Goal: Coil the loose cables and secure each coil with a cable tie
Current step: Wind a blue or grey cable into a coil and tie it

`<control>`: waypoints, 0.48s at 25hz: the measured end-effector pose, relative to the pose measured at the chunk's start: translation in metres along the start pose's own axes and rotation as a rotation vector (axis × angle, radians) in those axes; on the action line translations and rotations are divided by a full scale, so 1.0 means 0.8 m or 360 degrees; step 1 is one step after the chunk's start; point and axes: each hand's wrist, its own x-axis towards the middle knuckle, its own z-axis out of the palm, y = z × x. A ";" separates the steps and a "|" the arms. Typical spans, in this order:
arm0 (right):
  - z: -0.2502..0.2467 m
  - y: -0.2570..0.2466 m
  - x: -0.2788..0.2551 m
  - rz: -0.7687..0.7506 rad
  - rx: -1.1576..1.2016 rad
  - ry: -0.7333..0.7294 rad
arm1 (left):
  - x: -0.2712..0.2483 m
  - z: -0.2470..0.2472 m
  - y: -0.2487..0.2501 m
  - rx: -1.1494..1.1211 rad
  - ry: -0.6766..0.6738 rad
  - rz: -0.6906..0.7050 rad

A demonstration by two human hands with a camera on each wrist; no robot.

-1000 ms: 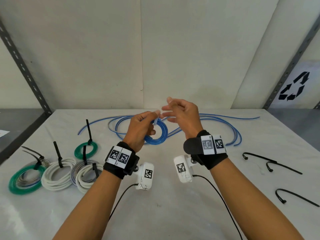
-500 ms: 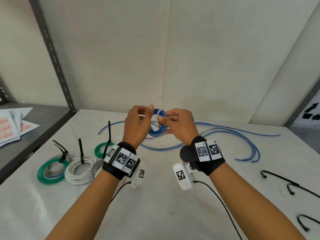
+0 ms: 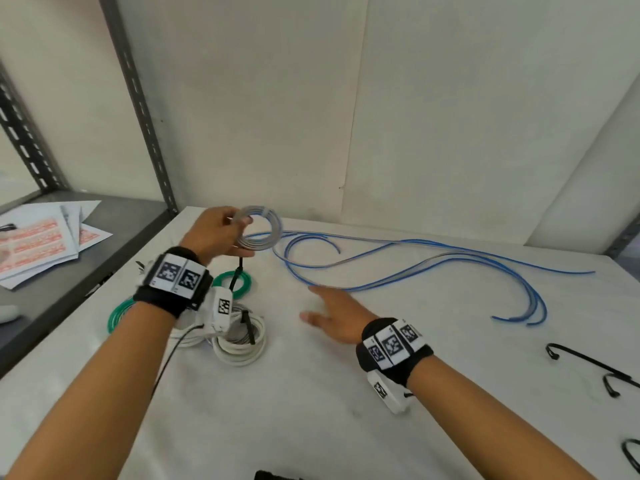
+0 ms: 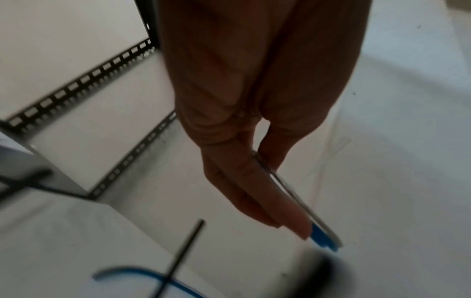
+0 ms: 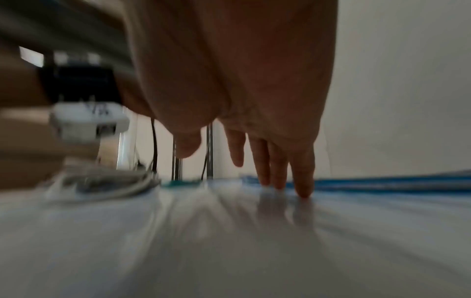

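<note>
My left hand [image 3: 221,233] holds a small coil of cable [image 3: 259,232] up above the table, pinched between thumb and fingers; the coil looks pale grey and blurred in the head view, with blue showing in the left wrist view [image 4: 321,236]. My right hand [image 3: 332,311] is low over the table with fingers straight and spread, holding nothing; its fingertips [image 5: 303,191] reach the tabletop beside the loose blue cables [image 3: 433,265]. The loose cables trail across the back of the table to the right.
Tied coils lie at the left: a green one [image 3: 232,284], another green one [image 3: 119,315] and white ones [image 3: 239,344], with black ties sticking up. Loose black cable ties [image 3: 585,362] lie at the right edge. Papers [image 3: 41,240] sit on the grey shelf at left.
My right hand has let go of the coil and dropped to the table. My left hand has carried the coil leftward. The head view has swung left.
</note>
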 end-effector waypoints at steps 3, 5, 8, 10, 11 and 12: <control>0.013 -0.009 -0.001 0.0044 -0.0306 -0.0347 | 0.016 -0.048 -0.023 0.0443 -0.0007 -0.0213; 0.008 -0.018 -0.001 0.0005 -0.0382 -0.0369 | 0.021 -0.058 -0.040 0.0766 -0.0101 -0.0365; 0.009 -0.020 -0.001 -0.0006 -0.0422 -0.0389 | 0.028 -0.052 -0.056 0.1117 -0.0139 -0.0488; 0.010 -0.017 0.000 0.0002 -0.0401 -0.0399 | 0.032 -0.050 -0.056 0.1623 -0.0146 -0.0440; 0.009 -0.016 0.000 0.0005 -0.0381 -0.0396 | 0.033 -0.049 -0.053 0.1894 -0.0102 -0.0364; 0.008 -0.015 0.001 0.0001 -0.0358 -0.0385 | 0.032 -0.048 -0.047 0.2061 -0.0032 -0.0281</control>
